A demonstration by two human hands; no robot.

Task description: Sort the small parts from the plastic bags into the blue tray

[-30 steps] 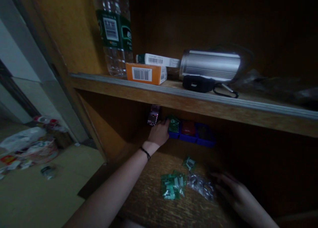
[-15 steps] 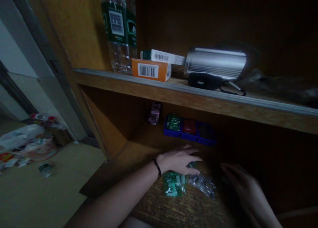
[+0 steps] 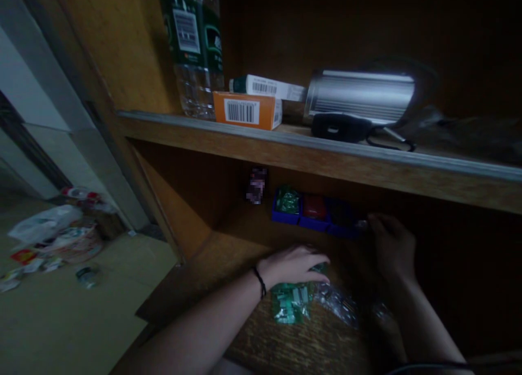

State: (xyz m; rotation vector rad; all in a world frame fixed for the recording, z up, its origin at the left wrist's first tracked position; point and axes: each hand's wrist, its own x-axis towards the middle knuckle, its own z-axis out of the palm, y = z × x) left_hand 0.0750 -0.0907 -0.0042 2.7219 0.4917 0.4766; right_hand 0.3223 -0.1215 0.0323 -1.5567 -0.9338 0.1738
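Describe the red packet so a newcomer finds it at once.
Look beneath the wooden cabinet's shelf. Toward the back stands a row of blue bins. The red packet sits in the middle one; its red color sets it apart from the green packet on its left and the dark contents on its right.

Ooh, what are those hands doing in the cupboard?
A person's left hand is curled over a small green packet on the lower shelf. The right hand is up by the end of the blue tray, seemingly with something small and clear at its fingertips. The tray has green wrapping in one part and something red in the middle. More green packets and clear bags lie in front.
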